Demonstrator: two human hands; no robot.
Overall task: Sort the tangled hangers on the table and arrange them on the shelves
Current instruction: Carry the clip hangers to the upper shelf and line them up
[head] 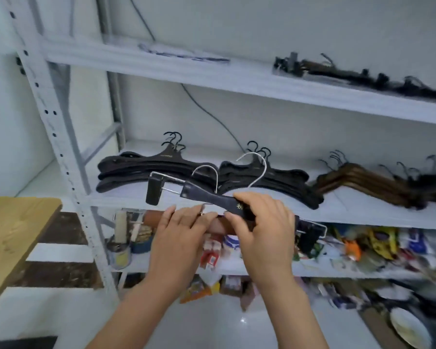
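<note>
Head view only. Writing: small gold logo on the black clip hanger near the right thumb, too blurred to read; faint gold marks on the shelved black hangers, also unreadable.

Both forearms reach up and forward from the bottom of frame, hands meeting in front of the middle shelf edge.

Right hand: fingers closed around the middle of the black clip hanger, thumb on top near the logo. Hanger tilts down to the right; its left clip sticks out free on a metal rod, its right clip shows past the wrist. Two silver hooks rise above the hands, so a second hanger seems to be in the bundle; a brown bar shows between the hands.

Left hand: palm down, fingers curled over the brown bar and a small metal piece. Grip looks closed, exact hold hidden.

Middle shelf behind: two stacks of black hangers, brown wooden hangers to the right, blurred. Top shelf: more dark hangers far right.

Lower shelves: mixed packets and tins, labels blurred. Wooden bench corner at left.
</note>
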